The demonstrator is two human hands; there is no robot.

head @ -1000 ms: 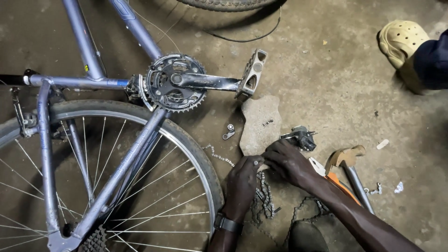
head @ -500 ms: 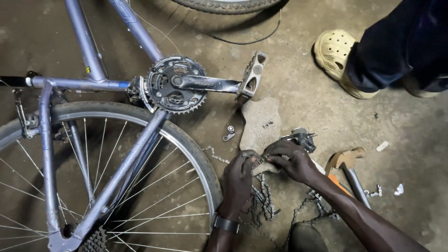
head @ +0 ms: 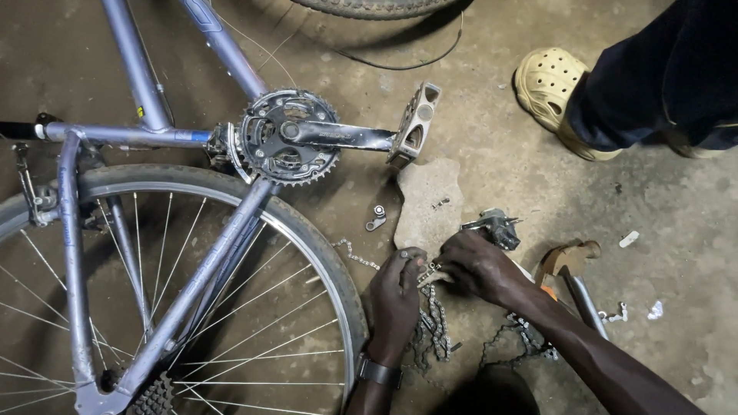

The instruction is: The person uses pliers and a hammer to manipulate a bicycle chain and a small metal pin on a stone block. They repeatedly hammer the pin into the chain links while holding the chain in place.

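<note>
**A:** Down on the concrete floor [head: 538, 192] we go — both hands are meeting right at the near edge of that flat stone [head: 427, 204]. What have they got?

**B:** It's the bicycle chain [head: 434, 323]. The left hand [head: 396, 296] is curled over, fingers pinched on a piece of it, wrist strapped with a dark watch [head: 378, 373]. The right hand [head: 484, 265] comes in from the right, fingertips closed on the same small bit of chain between the two hands.

**A:** And the rest of the chain?

**B:** Hanging and pooling just near of the hands, dark links heaped on the floor; one thin strand trails off to the left toward the tyre.

**A:** Plenty around them, too.

**B:** Oh yes. A hammer [head: 573, 273] lies just right of the right forearm, head pointing far. A dark metal tool [head: 496, 227] sits at the stone's right edge, close beyond the right hand. A small silver part [head: 376, 219] rests left of the stone.

**A:** And the bike?

**B:** Silvery-purple frame [head: 138, 77] fills the left side, rear wheel [head: 231, 307] near left, chainring [head: 286, 138] and crank [head: 346, 136] reaching right to the pedal [head: 415, 123], which sits just beyond the stone.

**A:** Company at far right?

**B:** Another person's pale yellow clog [head: 557, 96] and dark trouser leg, well apart from the hands.
</note>
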